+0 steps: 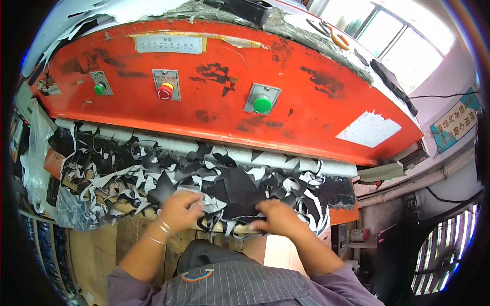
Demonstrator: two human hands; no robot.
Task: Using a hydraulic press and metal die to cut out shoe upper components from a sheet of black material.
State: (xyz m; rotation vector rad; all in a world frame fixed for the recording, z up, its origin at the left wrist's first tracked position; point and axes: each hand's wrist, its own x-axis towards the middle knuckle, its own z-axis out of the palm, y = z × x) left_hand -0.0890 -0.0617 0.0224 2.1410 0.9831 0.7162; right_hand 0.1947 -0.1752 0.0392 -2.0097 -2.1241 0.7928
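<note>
A thick layer of black and white-backed scraps (138, 173) covers the bed of a red machine before me. My left hand (181, 209), wearing thin bangles, is at the near edge of the heap. Its fingers are curled and smeared by motion, so any grip is unclear. Close by its thumb is a pale scrap (213, 204), and a blurred dark scrap (163, 187) lies just beyond the hand. My right hand (279, 218) rests on the near side of a larger black piece (237, 187), its thumb apart from its bent fingers. No held thing shows there.
The red machine front (214, 97) rises behind the bed, carrying a red stop knob (165, 91), a green button (262, 105) and a smaller green button (99, 90). Clear plastic bags (38, 158) hang at left. Orange-handled scissors (337, 38) lie on top.
</note>
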